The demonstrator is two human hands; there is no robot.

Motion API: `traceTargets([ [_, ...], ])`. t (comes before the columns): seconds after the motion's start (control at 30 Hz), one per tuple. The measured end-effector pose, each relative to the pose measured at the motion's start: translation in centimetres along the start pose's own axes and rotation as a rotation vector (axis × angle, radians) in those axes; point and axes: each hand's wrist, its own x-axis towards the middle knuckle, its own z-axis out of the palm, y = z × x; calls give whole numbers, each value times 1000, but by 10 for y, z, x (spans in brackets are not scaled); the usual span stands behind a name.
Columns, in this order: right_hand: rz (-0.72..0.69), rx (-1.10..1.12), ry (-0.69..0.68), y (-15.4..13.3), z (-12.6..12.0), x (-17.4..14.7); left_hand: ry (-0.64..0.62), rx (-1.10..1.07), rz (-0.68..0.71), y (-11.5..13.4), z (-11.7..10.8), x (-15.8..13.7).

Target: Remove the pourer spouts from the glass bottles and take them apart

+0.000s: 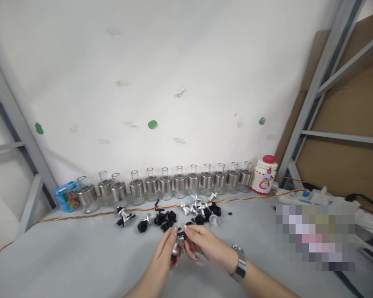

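Note:
My left hand (165,249) is closed around a small silver bottle-top fitting (175,249), much of it hidden by the fingers. My right hand (203,244), with a metal watch on the wrist, pinches a small black piece (181,234) at the upper end of that fitting. Both hands meet over the grey table (90,256). Just beyond them lie loose black plastic parts (167,219). A heap of silver and black fittings (202,209) lies beyond my right hand, and a few similar fittings (123,217) are farther left.
A row of glass bottles with steel sleeves (165,182) stands along the white wall. A blue box (67,196) is at the row's left end, a cream canister with a red lid (264,176) at its right. A red-yellow cord (104,214) crosses the table. A blurred patch covers things at right.

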Motion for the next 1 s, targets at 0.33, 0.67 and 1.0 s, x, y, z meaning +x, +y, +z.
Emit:
traceTargets([
  [0.33, 14, -345, 221, 16, 10, 2, -139, -147, -134, -8, 6, 13],
  [0.67, -10, -233, 146, 18, 15, 4, -103, -135, -133, -1, 2, 13],
  [1.0, 44, -121, 266, 13, 4, 10, -58, -334, -152, 15, -4, 12],
])
